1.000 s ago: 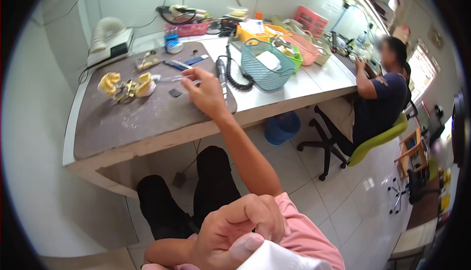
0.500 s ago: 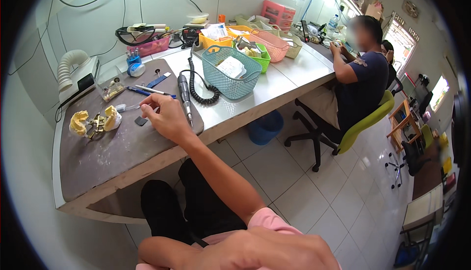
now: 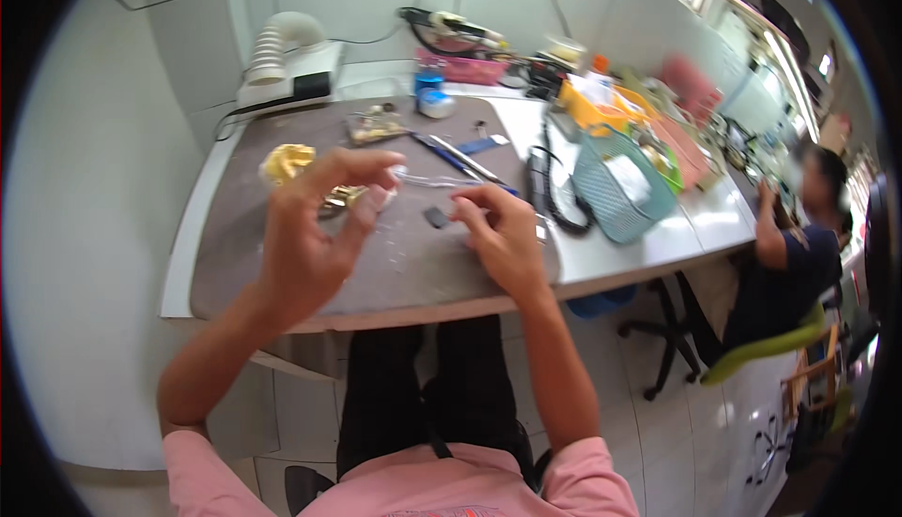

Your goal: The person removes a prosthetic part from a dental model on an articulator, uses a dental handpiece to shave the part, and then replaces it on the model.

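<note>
My left hand (image 3: 315, 226) is raised over the mat, its thumb and index finger curved and apart with nothing seen between them. It partly hides a yellow dental cast (image 3: 287, 162) and a brass-coloured articulator (image 3: 340, 200). Just beyond its fingertips is a slim clear-handled tool (image 3: 442, 181) with a whitish end. My right hand (image 3: 507, 235) hovers at the mat's right part, thumb and fingers pinched together; whatever they hold, if anything, is too small to make out. Beside those fingertips lies a small dark grey square piece (image 3: 436, 217).
Pens (image 3: 465, 157), a blue strip (image 3: 484, 144), a clear box of small pieces (image 3: 376, 125) and a blue-white jar (image 3: 435, 104) lie behind. A handpiece with coiled cord (image 3: 564, 212) and teal basket (image 3: 625, 188) stand right. A seated person (image 3: 785, 254) works farther along the bench.
My head view has swung left, shifting the bench rightward in the picture. The left hand has come up from near my body to over the mat. My right hand's fingers have drawn together.
</note>
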A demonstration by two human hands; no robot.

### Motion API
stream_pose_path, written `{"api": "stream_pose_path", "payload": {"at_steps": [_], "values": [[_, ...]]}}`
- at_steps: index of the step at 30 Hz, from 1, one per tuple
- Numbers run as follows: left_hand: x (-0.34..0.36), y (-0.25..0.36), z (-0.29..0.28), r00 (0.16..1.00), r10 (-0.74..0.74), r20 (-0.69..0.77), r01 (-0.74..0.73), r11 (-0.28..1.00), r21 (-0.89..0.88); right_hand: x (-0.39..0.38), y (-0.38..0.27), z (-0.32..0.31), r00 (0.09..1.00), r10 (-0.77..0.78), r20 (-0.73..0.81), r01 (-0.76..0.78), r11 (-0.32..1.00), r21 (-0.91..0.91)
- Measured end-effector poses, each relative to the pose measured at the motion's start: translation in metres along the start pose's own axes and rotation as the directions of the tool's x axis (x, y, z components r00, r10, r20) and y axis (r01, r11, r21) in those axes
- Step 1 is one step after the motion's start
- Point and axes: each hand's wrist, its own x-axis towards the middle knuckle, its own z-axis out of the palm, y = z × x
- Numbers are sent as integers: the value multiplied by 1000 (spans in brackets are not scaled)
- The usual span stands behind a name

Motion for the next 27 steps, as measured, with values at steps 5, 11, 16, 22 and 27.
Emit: {"api": "stream_pose_path", "payload": {"at_steps": [5, 11, 16, 22, 27], "values": [[-13, -83, -65, 972, 222, 79, -235, 880, 413, 13, -35, 26, 991, -123, 60, 135, 951, -279], [-8, -90, -21, 818, 394, 419, -567, 673, 475, 47, -36, 34, 840, -208, 501, 447, 789, -422], [-16, -94, -35, 879, 239, 413, -401, 838, 369, 51, -17, 60, 847, -257, 466, 453, 807, -378], [-19, -88, -31, 874, 173, 454, -352, 869, 347, 45, -9, 58, 846, -319, 427, 473, 820, -324], [-24, -91, -36, 902, 141, 409, -295, 891, 344, 44, -11, 67, 806, -456, 377, 575, 752, -321]]}}
